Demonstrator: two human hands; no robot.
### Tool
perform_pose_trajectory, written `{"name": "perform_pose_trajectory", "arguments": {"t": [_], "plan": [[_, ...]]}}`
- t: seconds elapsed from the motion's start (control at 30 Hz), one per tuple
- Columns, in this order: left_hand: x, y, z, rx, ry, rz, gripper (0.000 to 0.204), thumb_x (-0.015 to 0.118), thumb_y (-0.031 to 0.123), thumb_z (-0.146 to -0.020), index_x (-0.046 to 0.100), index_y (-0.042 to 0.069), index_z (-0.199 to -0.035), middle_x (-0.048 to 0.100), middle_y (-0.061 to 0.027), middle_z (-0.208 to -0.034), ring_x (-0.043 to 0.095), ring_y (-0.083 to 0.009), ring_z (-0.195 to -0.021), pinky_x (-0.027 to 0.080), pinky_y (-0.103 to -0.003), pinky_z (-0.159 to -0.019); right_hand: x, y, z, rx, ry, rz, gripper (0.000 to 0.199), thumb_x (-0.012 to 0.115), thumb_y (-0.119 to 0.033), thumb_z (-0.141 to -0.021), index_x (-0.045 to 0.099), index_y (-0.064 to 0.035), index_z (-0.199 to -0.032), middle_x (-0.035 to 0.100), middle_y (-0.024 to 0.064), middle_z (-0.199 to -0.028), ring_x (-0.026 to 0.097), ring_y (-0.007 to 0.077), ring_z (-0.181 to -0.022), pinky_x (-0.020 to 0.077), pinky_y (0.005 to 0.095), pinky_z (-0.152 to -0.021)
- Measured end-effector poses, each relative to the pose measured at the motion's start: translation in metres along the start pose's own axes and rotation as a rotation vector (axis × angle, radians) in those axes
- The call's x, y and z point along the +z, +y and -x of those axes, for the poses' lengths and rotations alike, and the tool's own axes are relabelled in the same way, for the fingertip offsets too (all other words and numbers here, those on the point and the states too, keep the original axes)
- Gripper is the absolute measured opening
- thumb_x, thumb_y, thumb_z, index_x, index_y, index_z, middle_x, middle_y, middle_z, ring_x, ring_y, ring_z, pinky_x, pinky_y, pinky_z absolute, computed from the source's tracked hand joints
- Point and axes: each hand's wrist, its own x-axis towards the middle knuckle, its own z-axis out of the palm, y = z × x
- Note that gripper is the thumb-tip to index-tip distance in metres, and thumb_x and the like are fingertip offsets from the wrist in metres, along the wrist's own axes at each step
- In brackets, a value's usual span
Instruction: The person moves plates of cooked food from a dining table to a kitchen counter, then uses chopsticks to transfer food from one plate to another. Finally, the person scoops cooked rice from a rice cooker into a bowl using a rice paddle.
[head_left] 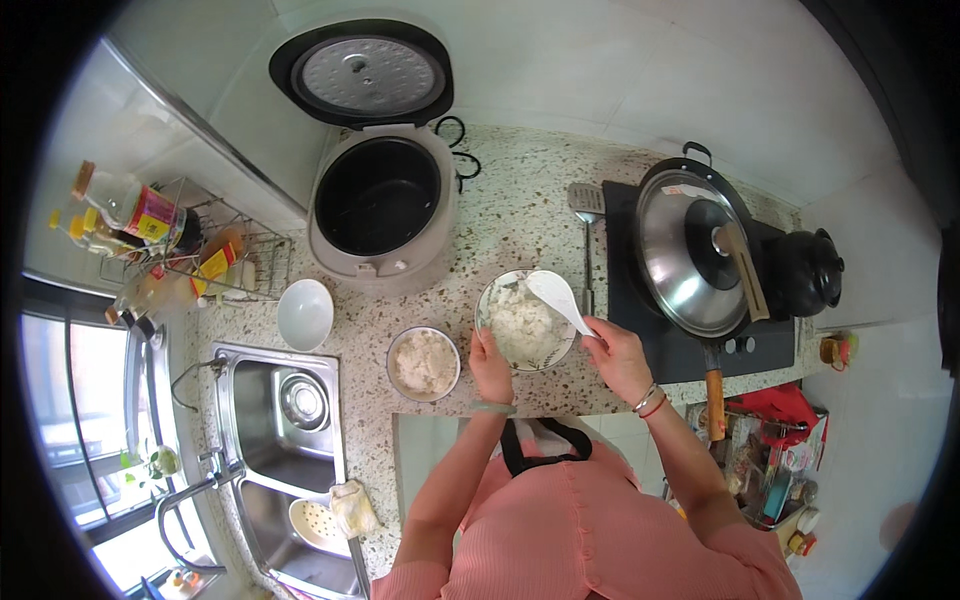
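Note:
My right hand (pixel 616 357) is closed round the handle of a white rice paddle (pixel 552 290), whose blade lies over the rice in a large patterned bowl (pixel 546 362). White rice (pixel 518 322) fills much of that bowl. At the bowl's left rim is my left hand (pixel 489 368), gripping its side; the fingers are partly hidden by the rim. Just left of it stands a smaller bowl (pixel 391 378) with rice (pixel 424 362) in it. Behind the bowls, a rice cooker (pixel 385 272) has its lid up, and its dark inner pot (pixel 378 198) shows almost no rice.
A pale bowl (pixel 305 315) sits near the double sink (pixel 340 420). To the right, a lidded wok (pixel 690 270) rests on the black cooktop (pixel 625 355), its wooden handle (pixel 714 405) jutting past the counter edge. A metal spatula (pixel 587 240) lies beside it. Bottles (pixel 150 212) fill a rack at left.

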Motion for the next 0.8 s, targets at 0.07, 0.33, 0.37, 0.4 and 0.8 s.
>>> {"name": "perform_pose_trajectory", "arguments": {"t": [0.07,0.33,0.37,0.4,0.8], "plan": [[-0.003,-0.003,-0.003,0.002,0.018,-0.024,0.034,0.044,0.026,-0.104,0.059,-0.001,-0.119,0.065,-0.0027,-0.103,0.055,-0.0088,-0.088,0.046,-0.025,-0.079,-0.003,-0.024,-0.005,0.219,-0.102,-0.128,0.031,0.062,-0.008,-0.088,0.061,-0.0051,-0.119,0.068,0.0151,-0.084,0.066,0.0290,-0.066,0.0518,0.0343,-0.062],[-0.006,-0.018,-0.016,-0.023,0.034,-0.055,0.033,0.045,0.027,-0.104,0.061,0.001,-0.116,0.065,-0.0014,-0.103,0.056,-0.0082,-0.088,0.047,-0.024,-0.079,-0.005,-0.049,-0.030,0.041,-0.095,-0.030,0.028,0.060,-0.013,-0.092,0.061,-0.0038,-0.118,0.068,0.0104,-0.071,0.065,0.0182,-0.060,0.0511,0.0302,-0.058],[-0.007,-0.020,-0.017,-0.027,0.034,-0.034,0.033,0.045,0.027,-0.104,0.061,0.001,-0.116,0.065,-0.0013,-0.103,0.056,-0.0083,-0.088,0.047,-0.024,-0.079,-0.005,-0.048,-0.033,0.063,-0.094,-0.062,0.027,0.060,-0.013,-0.093,0.062,-0.0036,-0.118,0.068,0.0105,-0.071,0.066,0.0176,-0.060,0.0508,0.0296,-0.058],[-0.005,-0.019,-0.017,-0.033,0.033,-0.013,0.033,0.045,0.027,-0.104,0.061,0.001,-0.115,0.065,-0.0011,-0.102,0.056,-0.0084,-0.088,0.047,-0.024,-0.079,-0.006,-0.047,-0.035,0.089,-0.092,-0.093,0.027,0.060,-0.014,-0.093,0.062,-0.0034,-0.117,0.068,0.0105,-0.071,0.066,0.0171,-0.061,0.0505,0.0291,-0.059],[-0.007,0.000,-0.022,-0.133,0.022,-0.064,0.049,0.048,0.034,-0.102,0.046,-0.003,-0.135,0.061,-0.0039,-0.113,0.054,-0.0097,-0.092,0.045,-0.023,-0.075,0.007,-0.026,-0.026,0.327,-0.163,-0.334,0.026,0.060,-0.014,-0.094,0.062,-0.0016,-0.117,0.064,0.0018,-0.070,0.051,0.0054,-0.055,0.0415,0.0231,-0.051]]}}
